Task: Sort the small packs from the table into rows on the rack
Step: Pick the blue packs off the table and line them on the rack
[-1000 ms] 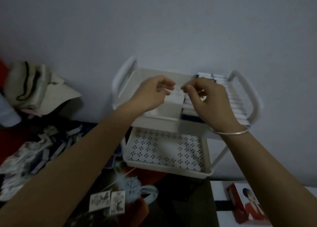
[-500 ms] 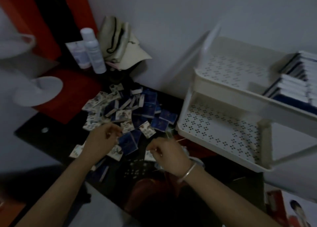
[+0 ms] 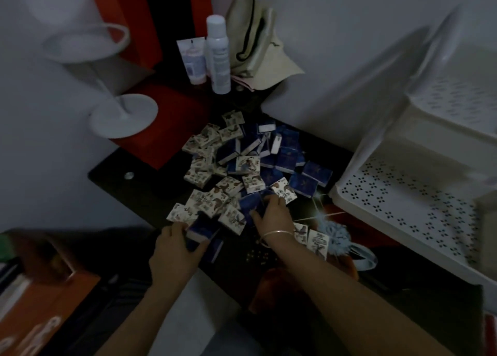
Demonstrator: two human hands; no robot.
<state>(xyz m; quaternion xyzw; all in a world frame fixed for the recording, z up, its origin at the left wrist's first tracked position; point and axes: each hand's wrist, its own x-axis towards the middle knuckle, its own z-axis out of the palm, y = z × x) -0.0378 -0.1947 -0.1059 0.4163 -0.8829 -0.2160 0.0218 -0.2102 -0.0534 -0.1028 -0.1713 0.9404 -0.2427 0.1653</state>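
Observation:
A heap of small packs (image 3: 242, 167), some dark blue and some white with pictures, lies on the dark table (image 3: 139, 183). My left hand (image 3: 176, 250) grips a blue pack (image 3: 200, 232) at the heap's near edge. My right hand (image 3: 271, 215), a thin bangle on its wrist, has its fingers curled on another blue pack (image 3: 251, 203) in the heap. Two white picture packs (image 3: 312, 237) lie apart to the right of that wrist. The white perforated rack (image 3: 403, 205) stands at the right, its lower shelf bare.
A white spray bottle (image 3: 218, 56), a tube (image 3: 192, 62) and a beige cap (image 3: 258, 46) stand at the back by the wall. A white stand with a round base (image 3: 123, 114) is at the left. An orange box (image 3: 40, 302) sits near left.
One second ago both hands were at the rack's top shelf. My view swung left and down, and the hands came to the heap, where each now closes on a blue pack.

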